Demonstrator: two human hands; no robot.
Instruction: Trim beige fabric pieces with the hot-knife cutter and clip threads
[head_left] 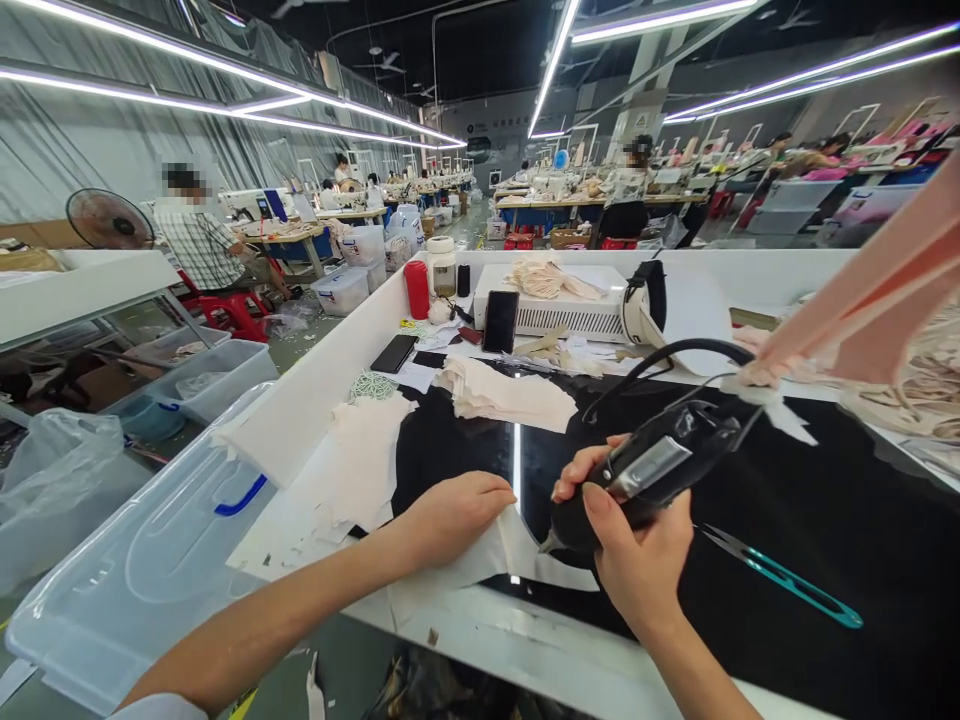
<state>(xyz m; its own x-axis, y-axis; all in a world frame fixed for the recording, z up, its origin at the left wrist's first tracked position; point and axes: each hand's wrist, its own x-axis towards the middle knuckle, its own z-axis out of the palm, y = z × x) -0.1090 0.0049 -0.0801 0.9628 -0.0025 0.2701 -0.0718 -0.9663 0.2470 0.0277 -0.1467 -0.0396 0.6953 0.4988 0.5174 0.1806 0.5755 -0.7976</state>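
My right hand (pixel 643 545) is wrapped around a black corded electric cutter (pixel 652 465) with a metal plate on its side. Its small pointed tip, angled down and left, is at the edge of a pale fabric piece (pixel 491 560) on the table's near side. My left hand (pixel 457 515) is closed, its fingertips pinching that piece by its upper edge, left of the tip. A pink fabric strip (pixel 840 290) is tied near the cutter's back end and runs up to the right. Teal-handled thread snips (pixel 795 588) lie to the right on the black tabletop (pixel 825 480).
Pale cut pieces (pixel 510 392) are stacked behind my hands, with more (pixel 356 455) at left. Phones (pixel 501 320), a red bottle (pixel 417 290) and a white box (pixel 555 310) stand farther back. A lidded plastic bin (pixel 142 590) sits left. Other people sit at distant tables.
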